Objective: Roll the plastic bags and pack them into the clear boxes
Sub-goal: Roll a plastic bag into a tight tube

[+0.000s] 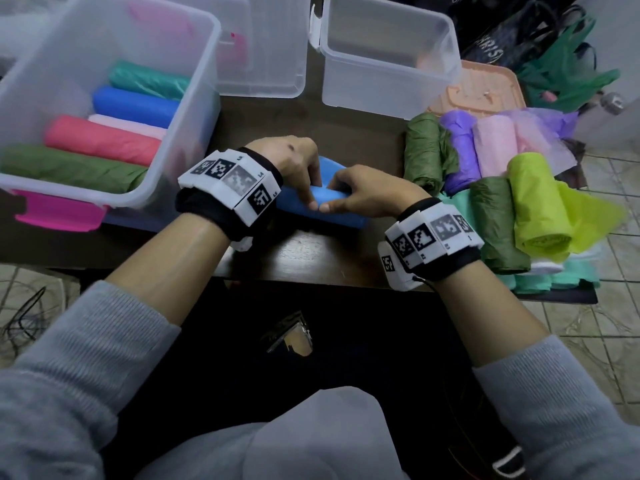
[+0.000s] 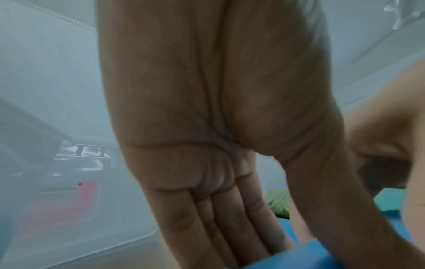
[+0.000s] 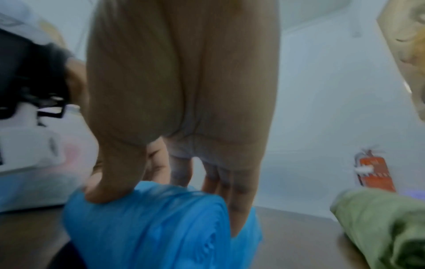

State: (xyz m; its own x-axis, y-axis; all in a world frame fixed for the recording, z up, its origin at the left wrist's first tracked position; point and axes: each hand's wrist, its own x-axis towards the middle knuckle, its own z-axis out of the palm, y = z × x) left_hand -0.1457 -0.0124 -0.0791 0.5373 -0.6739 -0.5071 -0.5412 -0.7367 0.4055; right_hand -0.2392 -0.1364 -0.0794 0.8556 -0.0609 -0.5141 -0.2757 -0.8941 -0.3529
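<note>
Blue bag roll (image 1: pixel 322 206): lies on the counter (image 1: pixel 311 258) in front of the person, between the left clear box (image 1: pixel 204 109) and the heap of loose rolls on the right; in the right wrist view it is a plump, wrinkled cylinder with its spiral end showing.
Left hand (image 1: pixel 298 168): fingers reach down over the far side of the roll, thumb at the near side, pinching the film.
Right hand (image 1: pixel 360 194): thumb presses into the top of the roll and the fingers curl over its far side (the dent under the thumb is plain in the right wrist view), so it grasps the roll too.
Handling: judged light, soft and springy; thin film is slick and will likely loosen if the pressure is let go.
Where to hold: best taken around the middle with fingers over the free edge, so the last wrap stays pinned; a grip at one end alone would probably let the roll telescope.
Left clear box: already holds teal, blue, pale pink, red and green rolls laid side by side, with some room left nearer the camera's left.
Right clear box (image 1: pixel 391 57): looks unfilled.
Waiting pile: olive roll (image 1: pixel 424 150), purple, pink and lime roll (image 1: pixel 536 206) (some with tails trailing loose).
</note>
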